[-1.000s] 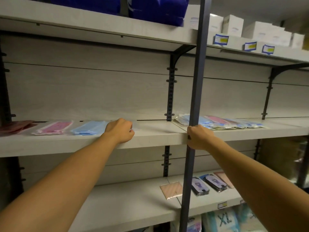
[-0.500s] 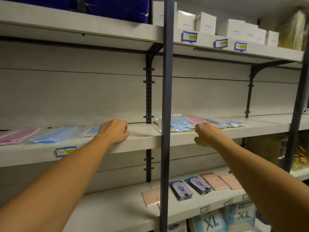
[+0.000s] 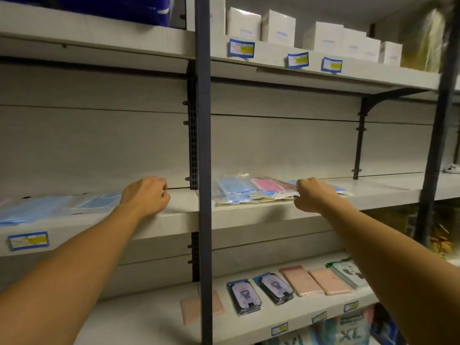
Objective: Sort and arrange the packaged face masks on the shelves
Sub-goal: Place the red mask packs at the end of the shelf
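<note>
Mask packets (image 3: pixel 251 190) are pinched at the pile's edge by the right hand (image 3: pixel 312 195); left hand (image 3: pixel 145 195) is curled, nothing held.

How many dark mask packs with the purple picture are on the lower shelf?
2. The dark, purple-pictured mask packs lie side by side on the lower shelf, right of the dark post: one, then another. More may hide behind the post or arm.

The right hand (image 3: pixel 312 195) has left the post (image 3: pixel 202 170) and reached the mask pile (image 3: pixel 251 189).
</note>
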A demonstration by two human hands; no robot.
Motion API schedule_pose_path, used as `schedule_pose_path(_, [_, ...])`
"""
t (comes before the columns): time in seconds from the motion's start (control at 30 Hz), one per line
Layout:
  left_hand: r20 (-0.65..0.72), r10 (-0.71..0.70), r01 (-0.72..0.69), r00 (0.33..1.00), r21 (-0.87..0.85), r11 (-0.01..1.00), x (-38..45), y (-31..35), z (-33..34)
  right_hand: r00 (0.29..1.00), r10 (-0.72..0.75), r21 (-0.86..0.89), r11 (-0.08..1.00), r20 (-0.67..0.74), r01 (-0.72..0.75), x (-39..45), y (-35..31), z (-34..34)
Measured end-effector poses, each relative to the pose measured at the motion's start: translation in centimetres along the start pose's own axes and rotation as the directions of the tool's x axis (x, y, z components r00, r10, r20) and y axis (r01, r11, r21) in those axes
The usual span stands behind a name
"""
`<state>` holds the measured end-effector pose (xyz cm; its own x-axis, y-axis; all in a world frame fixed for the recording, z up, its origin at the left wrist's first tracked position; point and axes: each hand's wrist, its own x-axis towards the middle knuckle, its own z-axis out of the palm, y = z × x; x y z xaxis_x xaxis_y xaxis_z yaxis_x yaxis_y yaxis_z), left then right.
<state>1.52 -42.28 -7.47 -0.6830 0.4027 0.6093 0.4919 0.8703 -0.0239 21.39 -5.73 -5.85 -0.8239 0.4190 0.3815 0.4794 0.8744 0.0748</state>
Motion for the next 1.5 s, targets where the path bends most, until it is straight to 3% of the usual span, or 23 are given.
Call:
schedule_pose_path(0.23, [0.024, 0.022, -0.022, 0.999, 0.010, 1.000, 0.1, 2.2, -0.1, 0.999, 0.023, -0.022, 0.999, 0.028, -0.023, 1.3, 2.9, 0.0])
schedule_pose_path(0.77, [0.074, -0.098, 0.088, 0.992, 0.124, 0.988, -2.5, 7.6, -1.8, 0.985, -0.169, 0.070, 0.983, -0.022, 0.170, 6.8, 4.9, 3.3])
schedule_pose_path(1.0, [0.063, -0.211, 0.195, 0.975, 0.204, 0.959, -3.4, 12.6, -3.1, 0.971, -0.235, 0.106, 0.966, -0.031, 0.237, 8.6, 9.0, 4.5])
schedule_pose_path(1.23, [0.053, -0.222, 0.195, 0.974, 0.307, 0.932, -3.4, 18.8, -3.6, 0.966, -0.256, 0.116, 0.959, -0.022, 0.257, 10.1, 13.4, 5.9])
schedule_pose_path(1.5, [0.109, -0.199, 0.170, 0.974, 0.230, 0.958, -1.4, 25.0, -1.5, 0.962, -0.271, 0.156, 0.949, -0.032, 0.273, 11.8, 17.8, 7.8])
